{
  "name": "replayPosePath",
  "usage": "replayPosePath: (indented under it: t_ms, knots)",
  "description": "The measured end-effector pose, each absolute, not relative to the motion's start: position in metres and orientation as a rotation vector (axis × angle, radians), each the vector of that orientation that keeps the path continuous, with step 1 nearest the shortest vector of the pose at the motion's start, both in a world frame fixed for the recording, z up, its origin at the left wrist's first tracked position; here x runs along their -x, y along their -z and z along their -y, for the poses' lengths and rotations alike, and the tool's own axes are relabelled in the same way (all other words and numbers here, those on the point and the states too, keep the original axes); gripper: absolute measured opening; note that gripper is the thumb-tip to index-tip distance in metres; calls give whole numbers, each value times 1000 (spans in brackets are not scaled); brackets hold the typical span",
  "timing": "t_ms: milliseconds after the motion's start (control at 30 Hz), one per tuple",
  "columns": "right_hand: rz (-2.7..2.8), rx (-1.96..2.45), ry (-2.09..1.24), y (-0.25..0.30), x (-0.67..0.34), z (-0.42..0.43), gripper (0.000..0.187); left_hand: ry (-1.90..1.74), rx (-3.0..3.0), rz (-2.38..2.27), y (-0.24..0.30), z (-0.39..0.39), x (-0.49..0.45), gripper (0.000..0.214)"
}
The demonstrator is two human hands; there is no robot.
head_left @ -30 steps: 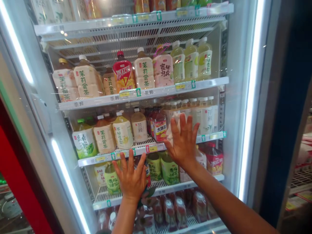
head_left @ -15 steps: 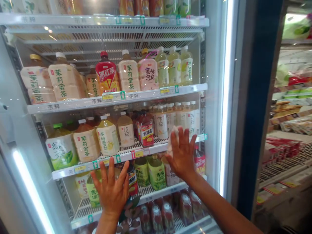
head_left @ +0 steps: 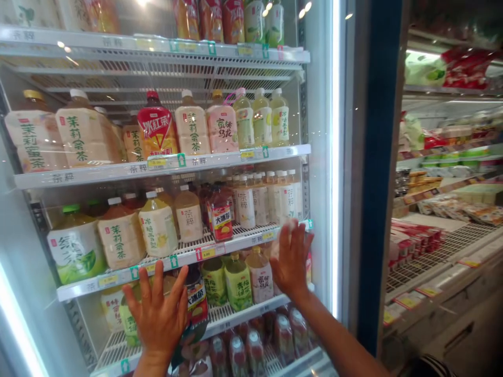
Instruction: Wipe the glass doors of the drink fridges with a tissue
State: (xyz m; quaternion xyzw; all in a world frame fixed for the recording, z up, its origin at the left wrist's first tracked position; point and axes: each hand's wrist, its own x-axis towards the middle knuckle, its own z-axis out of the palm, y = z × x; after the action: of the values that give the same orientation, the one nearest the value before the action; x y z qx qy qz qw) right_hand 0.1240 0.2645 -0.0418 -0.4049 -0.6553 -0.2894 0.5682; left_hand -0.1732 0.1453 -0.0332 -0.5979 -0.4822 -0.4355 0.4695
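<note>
My left hand point(head_left: 160, 317) is spread flat, fingers apart, against the glass door of a drinks fridge, with nothing visible in it. Behind its fingertips, inside the fridge, stand a dark iced tea bottle point(head_left: 196, 299) and green-labelled bottles point(head_left: 237, 287). Further right, my right hand point(head_left: 291, 264) lies flat with a pale, crumpled cloth point(head_left: 275, 248) under its palm and fingers, pressed to the glass. Most of that cloth is hidden, so whether it is fabric or tissue I cannot tell. A pink-and-white-labelled bottle point(head_left: 259, 277) stands behind the glass, left of this hand.
Wire shelves point(head_left: 118, 275) with price tags carry several rows of tea bottles behind the glass. A bright light strip point(head_left: 335, 157) runs down the fridge's right side, beside a dark blue frame point(head_left: 379, 173). An open chiller point(head_left: 444, 251) with packaged goods stands at the right.
The view has swung to the right, so the fridge sits further left and more of the open chiller shows. My right hand's fingers are closer together, with the cloth still under it.
</note>
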Motion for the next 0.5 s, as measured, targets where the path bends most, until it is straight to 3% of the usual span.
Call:
replayPosePath:
  t_ms: [67, 133, 267, 333, 500]
  knots:
    - [1641, 919, 752, 84, -127, -257, 77, 1071, 1478, 1194, 34, -145, 173, 76]
    - [1706, 905, 817, 86, -140, -262, 79, 1081, 1484, 1201, 34, -145, 173, 75]
    - [1454, 1082, 690, -7, -174, -294, 77, 1117, 1463, 1180, 35, -147, 173, 72]
    - [1408, 1073, 673, -28, -174, -298, 76, 1119, 1445, 1168, 35, -148, 173, 71]
    - [1616, 963, 723, 64, -112, -253, 82, 1067, 1439, 1168, 35, -147, 173, 76]
